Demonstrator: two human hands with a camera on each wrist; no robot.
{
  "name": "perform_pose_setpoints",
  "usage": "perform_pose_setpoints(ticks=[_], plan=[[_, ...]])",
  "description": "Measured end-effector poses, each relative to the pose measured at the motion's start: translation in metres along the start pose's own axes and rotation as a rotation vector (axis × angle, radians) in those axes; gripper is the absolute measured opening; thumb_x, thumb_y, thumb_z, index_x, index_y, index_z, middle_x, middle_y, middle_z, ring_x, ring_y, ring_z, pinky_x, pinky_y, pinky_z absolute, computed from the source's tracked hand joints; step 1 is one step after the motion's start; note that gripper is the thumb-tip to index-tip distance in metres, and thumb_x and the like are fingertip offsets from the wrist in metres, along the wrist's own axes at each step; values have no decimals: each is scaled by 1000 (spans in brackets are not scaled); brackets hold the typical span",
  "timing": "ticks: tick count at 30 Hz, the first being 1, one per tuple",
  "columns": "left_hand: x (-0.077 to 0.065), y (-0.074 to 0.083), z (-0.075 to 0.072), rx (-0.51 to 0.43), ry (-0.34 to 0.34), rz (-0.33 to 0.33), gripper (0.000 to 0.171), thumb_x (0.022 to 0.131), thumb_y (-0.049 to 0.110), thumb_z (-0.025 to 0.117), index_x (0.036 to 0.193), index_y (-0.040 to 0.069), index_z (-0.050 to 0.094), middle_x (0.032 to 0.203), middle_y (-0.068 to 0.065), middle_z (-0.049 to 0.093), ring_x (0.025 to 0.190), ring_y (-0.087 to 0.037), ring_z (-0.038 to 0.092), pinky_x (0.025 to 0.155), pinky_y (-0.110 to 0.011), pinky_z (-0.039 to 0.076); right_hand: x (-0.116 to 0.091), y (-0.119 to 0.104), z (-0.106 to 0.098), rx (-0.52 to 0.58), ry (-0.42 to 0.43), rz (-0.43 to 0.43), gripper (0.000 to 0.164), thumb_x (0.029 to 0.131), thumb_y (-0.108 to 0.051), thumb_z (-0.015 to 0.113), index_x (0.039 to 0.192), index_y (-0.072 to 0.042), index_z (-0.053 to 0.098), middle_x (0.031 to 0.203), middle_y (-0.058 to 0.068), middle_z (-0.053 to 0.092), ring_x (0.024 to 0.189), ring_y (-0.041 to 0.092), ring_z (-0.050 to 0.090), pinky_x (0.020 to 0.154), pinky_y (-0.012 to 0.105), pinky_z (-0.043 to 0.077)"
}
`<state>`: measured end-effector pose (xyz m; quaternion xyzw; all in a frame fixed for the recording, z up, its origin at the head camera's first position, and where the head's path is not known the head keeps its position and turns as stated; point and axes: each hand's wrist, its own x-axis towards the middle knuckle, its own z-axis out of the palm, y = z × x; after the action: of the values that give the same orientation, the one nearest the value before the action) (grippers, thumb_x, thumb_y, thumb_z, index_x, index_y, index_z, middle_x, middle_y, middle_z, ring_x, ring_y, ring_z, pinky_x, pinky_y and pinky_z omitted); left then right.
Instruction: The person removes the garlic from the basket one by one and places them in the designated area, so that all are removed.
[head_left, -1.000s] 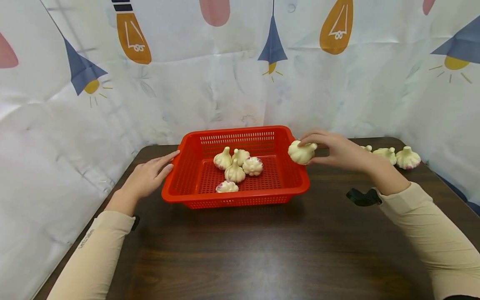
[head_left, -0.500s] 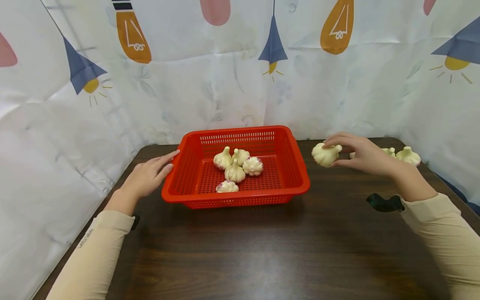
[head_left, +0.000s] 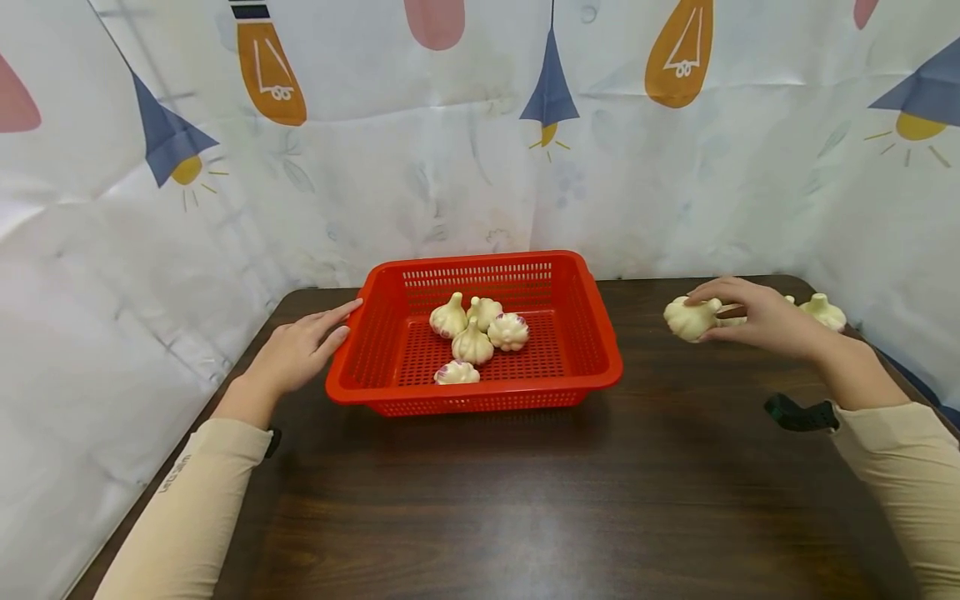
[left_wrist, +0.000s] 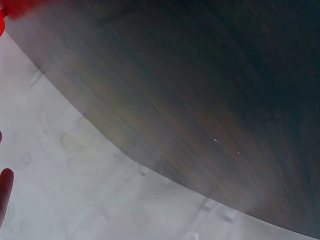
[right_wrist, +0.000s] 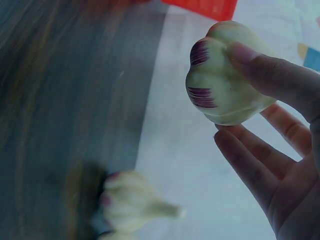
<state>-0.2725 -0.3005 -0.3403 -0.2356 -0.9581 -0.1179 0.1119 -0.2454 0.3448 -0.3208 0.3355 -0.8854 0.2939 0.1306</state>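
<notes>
My right hand (head_left: pixel 712 313) pinches a cream garlic bulb (head_left: pixel 688 318) by its stem end, just above the dark wooden table (head_left: pixel 525 500), well right of the red basket (head_left: pixel 472 400). In the right wrist view the same bulb (right_wrist: pixel 222 82), with purple streaks, sits between thumb and fingers (right_wrist: pixel 260 165). My left hand (head_left: pixel 303 350) lies flat with straight fingers touching the basket's left rim. Several garlic bulbs (head_left: pixel 474 340) lie inside the basket.
More garlic bulbs (head_left: pixel 823 312) lie at the table's far right corner behind my right hand; one (right_wrist: pixel 132 202) shows blurred in the right wrist view. A patterned white curtain (head_left: pixel 450 167) encloses the table on three sides.
My right hand has carried the garlic bulb from beside the basket's right rim rightward, toward the bulbs in the far right corner. The left hand and basket stayed put.
</notes>
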Motion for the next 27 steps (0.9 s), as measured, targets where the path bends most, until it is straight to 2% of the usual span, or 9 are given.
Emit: perform_pose_setpoints(ticks=[6,10,16,19,22,27], plan=[[0,1,0,-9,-9,-14,55,110,42,40,160,19,38,147,-27,52,128,-47,52,100,-68,42,-16,17,-1,-18,1,47,56,68,14,87,120,-1,70,123,-3,60,103,-14,52,76,14,54],[-1,2,0,-18,-13,-20,56,110,42,40,160,19,38,147,-27,52,128,-47,52,101,-68,41,-25,26,-2,-34,2,92,55,69,11,88,120,0,70,123,5,60,101,-14,51,74,17,56],[-1,3,0,-19,-16,-25,56,110,42,39,161,19,37,148,-27,51,130,-47,51,102,-68,41,-33,36,-6,-113,-42,174,48,74,6,88,119,2,70,121,17,60,90,-7,51,70,26,58],[-1,3,0,-16,-12,-21,56,110,42,40,161,19,37,148,-26,51,130,-47,51,101,-68,41,-39,40,-7,-107,-58,211,48,76,6,86,120,3,69,119,19,59,91,-9,49,71,29,59],[-1,3,-1,-16,-11,-19,56,110,41,40,161,19,38,148,-26,51,129,-47,51,101,-68,41,-42,44,-8,-89,-68,249,47,78,7,85,122,4,67,121,22,57,94,-15,46,72,27,58],[-1,3,-1,-20,-19,-18,56,110,41,40,161,18,37,148,-26,50,130,-47,51,101,-68,42,-45,53,-7,-87,-69,223,45,77,10,83,119,9,67,118,26,61,90,-10,54,68,28,58]])
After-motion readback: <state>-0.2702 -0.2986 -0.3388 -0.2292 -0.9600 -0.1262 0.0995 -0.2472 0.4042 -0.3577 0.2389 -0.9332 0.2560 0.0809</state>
